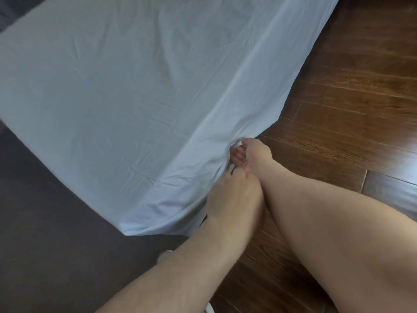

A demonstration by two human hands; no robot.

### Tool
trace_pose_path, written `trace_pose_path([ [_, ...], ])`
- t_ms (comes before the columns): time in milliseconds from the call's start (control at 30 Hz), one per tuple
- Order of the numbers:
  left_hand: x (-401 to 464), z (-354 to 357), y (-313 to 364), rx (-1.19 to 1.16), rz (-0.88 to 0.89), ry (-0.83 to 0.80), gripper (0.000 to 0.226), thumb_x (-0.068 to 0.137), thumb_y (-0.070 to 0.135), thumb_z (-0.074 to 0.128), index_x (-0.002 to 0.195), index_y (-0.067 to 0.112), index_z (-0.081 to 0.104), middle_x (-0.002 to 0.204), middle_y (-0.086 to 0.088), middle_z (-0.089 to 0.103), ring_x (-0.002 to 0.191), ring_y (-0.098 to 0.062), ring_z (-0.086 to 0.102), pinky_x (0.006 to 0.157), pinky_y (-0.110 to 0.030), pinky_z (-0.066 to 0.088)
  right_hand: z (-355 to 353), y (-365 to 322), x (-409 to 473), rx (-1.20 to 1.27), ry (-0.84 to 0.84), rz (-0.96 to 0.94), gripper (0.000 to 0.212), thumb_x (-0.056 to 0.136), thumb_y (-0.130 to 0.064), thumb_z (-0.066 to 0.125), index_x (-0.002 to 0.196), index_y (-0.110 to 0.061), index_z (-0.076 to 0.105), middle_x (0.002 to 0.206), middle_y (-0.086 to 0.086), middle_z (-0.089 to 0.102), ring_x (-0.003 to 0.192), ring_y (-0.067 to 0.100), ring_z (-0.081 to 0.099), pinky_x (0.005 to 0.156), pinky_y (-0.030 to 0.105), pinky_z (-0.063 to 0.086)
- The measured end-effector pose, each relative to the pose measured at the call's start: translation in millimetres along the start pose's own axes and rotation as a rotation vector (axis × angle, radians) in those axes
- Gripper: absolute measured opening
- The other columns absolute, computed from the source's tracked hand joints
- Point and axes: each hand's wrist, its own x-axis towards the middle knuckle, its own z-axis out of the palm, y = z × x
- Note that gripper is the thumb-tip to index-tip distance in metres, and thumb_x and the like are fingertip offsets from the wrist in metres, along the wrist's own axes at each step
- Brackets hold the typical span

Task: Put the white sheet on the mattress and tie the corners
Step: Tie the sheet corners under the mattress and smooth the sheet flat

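Observation:
The white sheet [140,86] covers the whole mattress, which lies hidden beneath it, and hangs down over the near corner in creased folds. At that corner my left hand [232,195] has its fingers curled into the gathered sheet, fingertips tucked out of sight in the cloth. Just above it my right hand [250,154] lies palm up against the sheet's side edge, with a bit of white cloth pinched at its fingertips. The two hands touch each other. A gathered end of the sheet shows between them.
Dark wooden floorboards [352,91] run along the right of the bed. A dark brown rug or mat [45,233] lies left of the corner. A pale object [164,254] peeks out beside my left forearm, low on the floor.

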Motion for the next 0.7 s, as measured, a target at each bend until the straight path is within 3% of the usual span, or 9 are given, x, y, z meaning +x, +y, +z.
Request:
trace_pose_path([
  [100, -7.6, 20.6, -8.4, -0.188, -0.092, -0.234, 0.029, 0.098, 0.018, 0.053, 0.127, 0.014, 0.054, 0.121, -0.009, 0.059, 0.105, -0.032, 0.064, 0.073, -0.038, 0.043, 0.4, -1.7, -5.6, -0.04, 0.002, 0.009, 0.022, 0.097, -0.006, 0.059, 0.119, -0.002, 0.063, 0.105, 0.016, 0.071, 0.097, 0.029, 0.073, 0.087, 0.043, 0.063],
  [200, -10.1, 41.5, -40.3, -0.233, -0.198, -0.143, 0.039, 0.092, 0.012, 0.055, 0.13, 0.014, 0.048, 0.13, -0.008, 0.052, 0.111, -0.032, 0.06, 0.08, -0.039, 0.043, 3.9, -4.2, -7.3, -0.087, 0.027, 0.047, 0.023, 0.093, 0.006, 0.058, 0.111, -0.003, 0.067, 0.107, 0.015, 0.07, 0.103, 0.028, 0.072, 0.088, 0.04, 0.062],
  [333, -6.0, 43.9, -41.3, -0.423, -0.244, -0.108, 0.057, 0.088, 0.007, 0.053, 0.144, 0.012, 0.041, 0.144, -0.01, 0.046, 0.132, -0.029, 0.047, 0.107, -0.037, 0.04, 4.1, -4.6, -4.9, -0.275, 0.017, 0.019, 0.022, 0.091, 0.008, 0.058, 0.103, -0.007, 0.068, 0.104, 0.012, 0.064, 0.107, 0.028, 0.065, 0.092, 0.042, 0.06],
  [400, 0.2, 42.7, -40.8, -0.556, -0.288, -0.069, 0.066, 0.088, 0.005, 0.05, 0.152, 0.012, 0.037, 0.152, -0.011, 0.044, 0.141, -0.028, 0.041, 0.116, -0.036, 0.034, 2.0, 0.7, -4.1, -0.352, 0.006, 0.029, 0.027, 0.094, 0.001, 0.055, 0.113, -0.013, 0.068, 0.111, 0.009, 0.068, 0.103, 0.028, 0.067, 0.085, 0.042, 0.062],
  [500, 6.7, 41.0, -45.9, -0.908, -0.389, -0.057, 0.067, 0.093, 0.005, 0.047, 0.156, 0.023, 0.034, 0.157, 0.0, 0.045, 0.141, -0.02, 0.045, 0.112, -0.032, 0.04, 1.5, 10.4, -8.4, -0.402, -0.026, 0.031, 0.036, 0.099, -0.009, 0.048, 0.125, -0.029, 0.063, 0.115, 0.006, 0.068, 0.095, 0.027, 0.068, 0.077, 0.042, 0.061],
  [600, 8.7, 43.3, -37.0, -1.269, -0.492, -0.088, 0.066, 0.097, 0.005, 0.046, 0.156, 0.035, 0.037, 0.15, 0.01, 0.048, 0.127, -0.004, 0.053, 0.085, -0.009, 0.044, 5.6, 15.1, -4.6, -0.429, 0.02, 0.025, 0.042, 0.096, -0.007, 0.045, 0.119, -0.037, 0.064, 0.115, 0.006, 0.071, 0.102, 0.033, 0.069, 0.083, 0.051, 0.06],
  [633, 11.4, 46.5, -33.5, -1.397, -0.56, -0.095, 0.061, 0.099, 0.008, 0.046, 0.152, 0.038, 0.042, 0.144, 0.011, 0.052, 0.123, -0.002, 0.055, 0.088, -0.01, 0.047, 6.1, 16.3, 1.5, -0.433, 0.044, 0.014, 0.046, 0.093, -0.006, 0.045, 0.12, -0.039, 0.064, 0.115, 0.005, 0.071, 0.103, 0.034, 0.069, 0.082, 0.052, 0.06],
  [700, 18.0, 54.4, -30.6, -1.604, -0.747, -0.102, 0.038, 0.103, 0.018, 0.046, 0.135, 0.036, 0.057, 0.131, 0.004, 0.063, 0.115, -0.007, 0.06, 0.101, -0.025, 0.05, 8.5, 17.4, 9.2, -0.469, 0.04, 0.016, 0.044, 0.095, -0.009, 0.046, 0.127, -0.034, 0.062, 0.113, 0.001, 0.069, 0.105, 0.028, 0.068, 0.085, 0.045, 0.06],
])
